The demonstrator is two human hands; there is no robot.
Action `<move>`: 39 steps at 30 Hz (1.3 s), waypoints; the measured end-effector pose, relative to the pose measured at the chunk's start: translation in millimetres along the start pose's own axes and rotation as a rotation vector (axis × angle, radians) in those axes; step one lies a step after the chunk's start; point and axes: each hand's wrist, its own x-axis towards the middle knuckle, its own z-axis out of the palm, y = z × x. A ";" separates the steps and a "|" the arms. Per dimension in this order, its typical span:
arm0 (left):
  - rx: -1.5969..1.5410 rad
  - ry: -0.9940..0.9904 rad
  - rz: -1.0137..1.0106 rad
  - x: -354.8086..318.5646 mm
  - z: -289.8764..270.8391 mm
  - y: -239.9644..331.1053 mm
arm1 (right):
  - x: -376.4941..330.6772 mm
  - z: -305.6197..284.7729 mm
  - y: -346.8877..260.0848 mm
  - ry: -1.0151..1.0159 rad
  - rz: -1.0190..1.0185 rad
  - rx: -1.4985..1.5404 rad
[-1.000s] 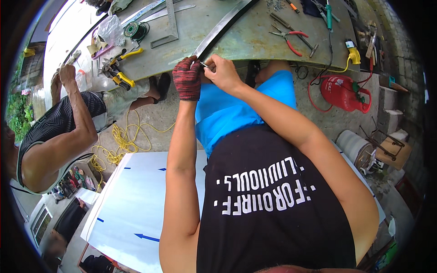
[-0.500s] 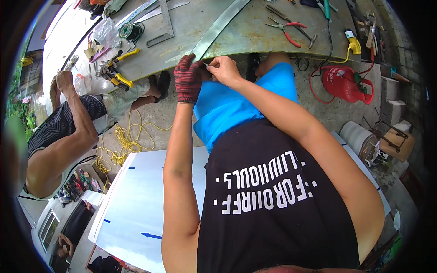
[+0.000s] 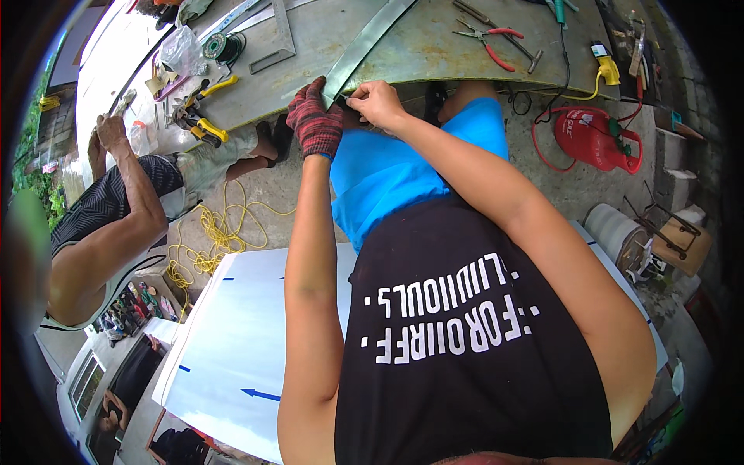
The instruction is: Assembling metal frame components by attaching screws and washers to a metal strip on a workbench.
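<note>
A long, flat metal strip (image 3: pixel 366 48) lies slantwise across the metal-topped table, its near end reaching the table's front edge. My left hand (image 3: pixel 315 122), in a red and black knitted glove, is closed round that near end. Just to its right, my bare right hand (image 3: pixel 377 104) is held in a pinch at the table edge, close to the strip's tip. Whatever sits between its fingertips is too small to make out. On the table to the right lie red-handled pliers (image 3: pixel 487 48) and a hammer-like tool with a long metal shaft (image 3: pixel 508 35).
A co-worker (image 3: pixel 108 209) stands at the left. Yellow-handled snips (image 3: pixel 203 128), a wire spool (image 3: pixel 223 48) and a metal square (image 3: pixel 283 39) lie on the table's left. A red gas cylinder (image 3: pixel 593 139) stands at right; a yellow cord (image 3: pixel 217 232) coils on the floor.
My left hand has shifted a little left and turned with the strip's near end. My right hand has risen slightly. The co-worker's hands have barely moved.
</note>
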 end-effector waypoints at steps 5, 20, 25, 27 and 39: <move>0.008 0.039 -0.008 2.6 3.8 1.8 | -0.7 2.4 1.4 -0.004 0.017 0.054; -0.032 0.080 -0.046 6.5 14.7 2.8 | -2.0 0.9 1.4 0.018 0.018 0.082; -0.082 0.057 -0.021 5.2 16.7 -8.6 | -3.9 2.4 0.1 0.016 0.010 0.067; -0.323 0.191 0.158 1.4 18.7 -16.9 | -5.2 1.7 -2.4 0.012 0.018 0.054; 0.245 0.204 0.421 -38.9 17.3 -25.7 | -5.2 -0.5 -7.4 -0.004 0.059 0.049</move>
